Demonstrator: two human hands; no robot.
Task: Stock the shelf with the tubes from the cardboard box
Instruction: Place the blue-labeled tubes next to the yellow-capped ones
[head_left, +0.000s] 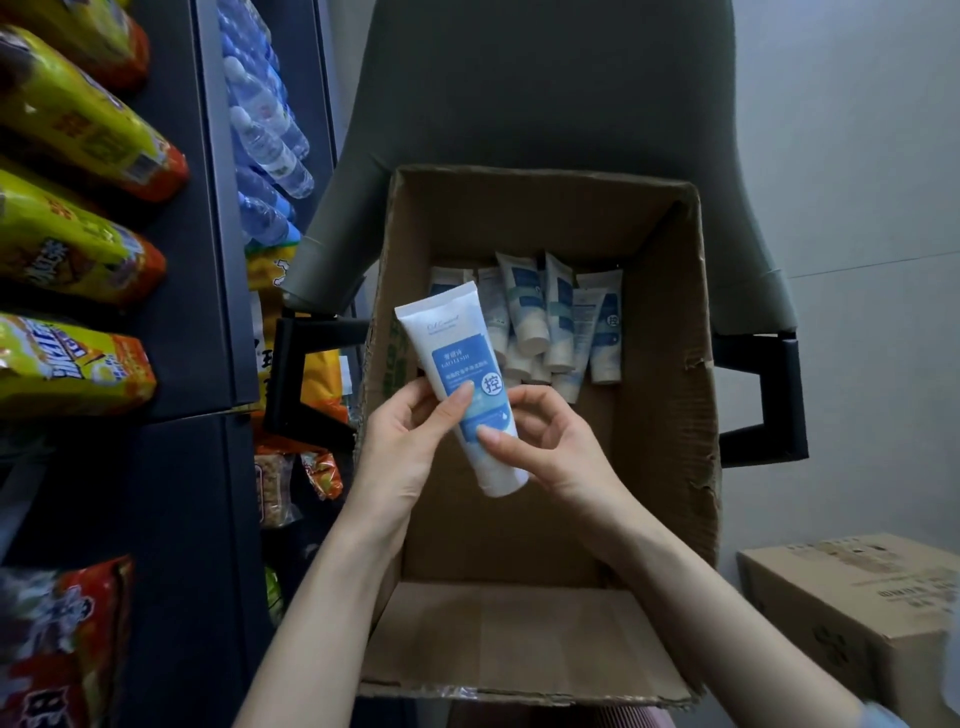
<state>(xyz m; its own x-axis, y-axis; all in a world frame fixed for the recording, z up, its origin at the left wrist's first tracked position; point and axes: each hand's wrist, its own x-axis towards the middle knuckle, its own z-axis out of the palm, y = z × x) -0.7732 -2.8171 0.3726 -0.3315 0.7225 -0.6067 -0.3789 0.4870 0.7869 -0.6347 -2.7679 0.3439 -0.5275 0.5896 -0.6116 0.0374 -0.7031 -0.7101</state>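
Observation:
An open cardboard box (670, 415) sits on a grey chair in front of me. Several white-and-blue tubes (558, 322) lie in a heap at its far end. Above the box I hold one white tube with a blue label (457, 358), cap end pointing toward me. My left hand (410, 441) grips it from the left, thumb across the label. My right hand (545, 447) pinches its lower part from the right. The dark shelf (182, 270) stands at the left.
The shelf carries yellow and orange snack bags (72, 223) and, further back, water bottles (265, 130). More snack packs (291, 467) fill the lower levels. The chair's black armrests (769, 400) flank the box. A closed carton (852, 608) sits at the lower right.

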